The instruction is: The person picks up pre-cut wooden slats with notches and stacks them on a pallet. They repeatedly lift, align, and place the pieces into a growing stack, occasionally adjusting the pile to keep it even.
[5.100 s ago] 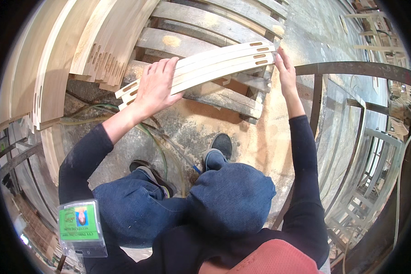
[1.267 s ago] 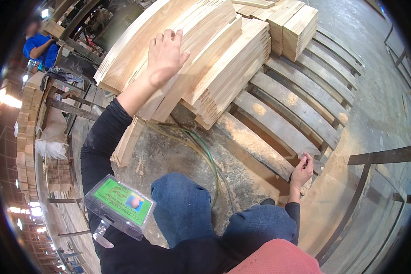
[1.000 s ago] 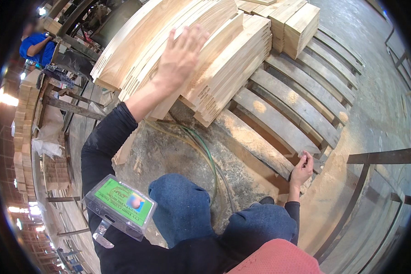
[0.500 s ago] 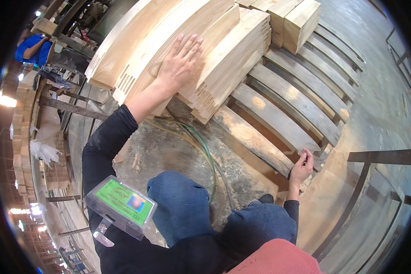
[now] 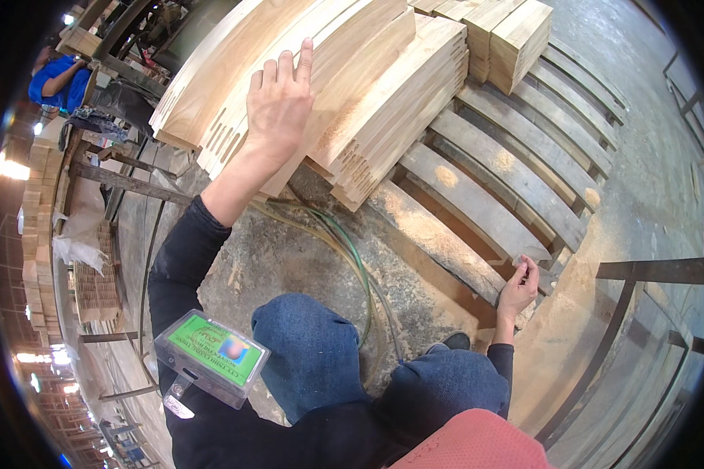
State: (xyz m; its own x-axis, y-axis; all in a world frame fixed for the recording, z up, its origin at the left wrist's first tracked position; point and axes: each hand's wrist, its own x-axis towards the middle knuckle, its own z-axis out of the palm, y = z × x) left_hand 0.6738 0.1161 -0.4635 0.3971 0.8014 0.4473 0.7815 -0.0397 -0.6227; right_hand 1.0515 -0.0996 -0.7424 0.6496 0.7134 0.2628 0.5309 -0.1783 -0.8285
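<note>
My left hand (image 5: 280, 109) lies on top of a stack of pale curved wooden boards (image 5: 352, 59). Its index finger is stretched out, the other fingers are bent, and nothing shows in its grasp. Slots are cut into the near ends of the boards, and sawdust clings to a lower board. Over by the near right corner of a slatted wooden pallet (image 5: 477, 195), my right hand (image 5: 516, 291) has thumb and fingers pinched together. Something thin and pale shows at its fingertips, too small to make out.
More wooden blocks (image 5: 516, 39) are stacked at the back of the pallet. Green and yellow hoses (image 5: 352, 262) cross the dusty floor before my knees. A metal frame (image 5: 649, 270) stands at the right. At the far left is a person in blue (image 5: 59, 82).
My left hand has slid left and slightly nearer across the boards, and most of its fingers have bent. The right hand keeps its place and its pinch.
</note>
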